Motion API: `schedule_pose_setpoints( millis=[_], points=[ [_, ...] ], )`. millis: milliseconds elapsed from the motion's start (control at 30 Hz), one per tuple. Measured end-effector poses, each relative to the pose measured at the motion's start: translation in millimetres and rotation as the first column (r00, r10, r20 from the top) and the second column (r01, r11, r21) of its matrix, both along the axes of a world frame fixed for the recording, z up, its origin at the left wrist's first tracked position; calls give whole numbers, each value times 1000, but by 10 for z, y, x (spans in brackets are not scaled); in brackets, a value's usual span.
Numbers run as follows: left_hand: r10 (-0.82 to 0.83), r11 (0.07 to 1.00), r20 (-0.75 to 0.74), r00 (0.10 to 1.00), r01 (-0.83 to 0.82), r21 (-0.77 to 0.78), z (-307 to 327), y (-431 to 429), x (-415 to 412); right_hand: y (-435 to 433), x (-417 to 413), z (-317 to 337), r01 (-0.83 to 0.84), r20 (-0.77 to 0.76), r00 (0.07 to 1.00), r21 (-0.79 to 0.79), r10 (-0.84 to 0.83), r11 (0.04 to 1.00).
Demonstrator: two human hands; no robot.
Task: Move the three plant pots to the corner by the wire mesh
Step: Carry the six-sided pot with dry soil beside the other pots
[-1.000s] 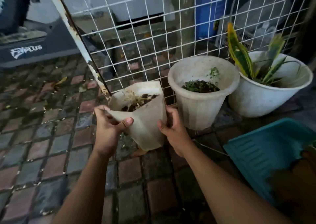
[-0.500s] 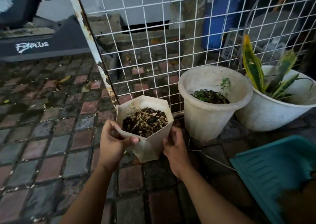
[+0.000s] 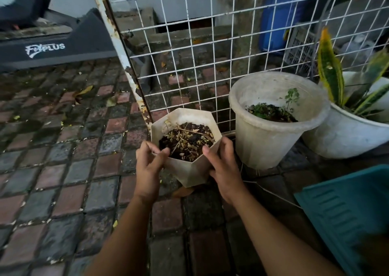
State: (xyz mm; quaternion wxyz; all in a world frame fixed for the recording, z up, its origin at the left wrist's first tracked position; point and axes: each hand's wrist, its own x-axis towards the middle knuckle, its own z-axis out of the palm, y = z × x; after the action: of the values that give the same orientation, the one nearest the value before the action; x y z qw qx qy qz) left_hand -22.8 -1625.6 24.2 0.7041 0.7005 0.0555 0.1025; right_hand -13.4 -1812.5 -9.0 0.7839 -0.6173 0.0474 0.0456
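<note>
A small white hexagonal pot (image 3: pixel 190 170) with dark soil and dry twigs stands upright on the brick paving, close to the wire mesh (image 3: pixel 202 50). My left hand (image 3: pixel 149 166) grips its left rim with the thumb inside. My right hand (image 3: pixel 223 166) wraps its right side. To its right stands a round white pot (image 3: pixel 263 143) with a tiny seedling. Further right is a wide white pot (image 3: pixel 345 141) with a yellow-edged snake plant. Both stand beside the mesh.
A rusty white post (image 3: pixel 117 50) frames the mesh's left edge. A teal plastic crate (image 3: pixel 345 208) lies at the lower right. A dark board marked with white lettering (image 3: pixel 54 50) lies at the far left. Wet brick paving (image 3: pixel 63 170) spreads to the left.
The hexagonal pot went from tilted and raised to upright and low on the paving beside the round pot. Both hands stayed on it and came down with it.
</note>
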Motion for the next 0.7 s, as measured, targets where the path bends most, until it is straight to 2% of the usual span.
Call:
schedule_pose_setpoints(
  millis=[67,133,333,567,633,700],
  points=[
    [51,992,-17,999,-48,118,7,-99,-8,-70,76,29,-54,0,999,-75,54,996],
    [91,982,-20,996,-86,169,-13,-233,-51,-137,161,45,-65,-11,998,-155,64,986],
    [171,979,-2,985,-170,113,-127,-548,-147,-235,387,76,-53,-5,999,-208,53,977],
    [54,982,-55,997,-43,186,-102,-346,13,-280,467,257,-43,-17,999,-344,40,938],
    [-55,991,-78,995,64,115,-60,-189,111,-169,361,291,24,22,1000,-386,-17,922],
    [-127,992,-101,987,127,-9,-45,-85,178,19,170,295,109,68,994,-352,-91,930]
  ],
)
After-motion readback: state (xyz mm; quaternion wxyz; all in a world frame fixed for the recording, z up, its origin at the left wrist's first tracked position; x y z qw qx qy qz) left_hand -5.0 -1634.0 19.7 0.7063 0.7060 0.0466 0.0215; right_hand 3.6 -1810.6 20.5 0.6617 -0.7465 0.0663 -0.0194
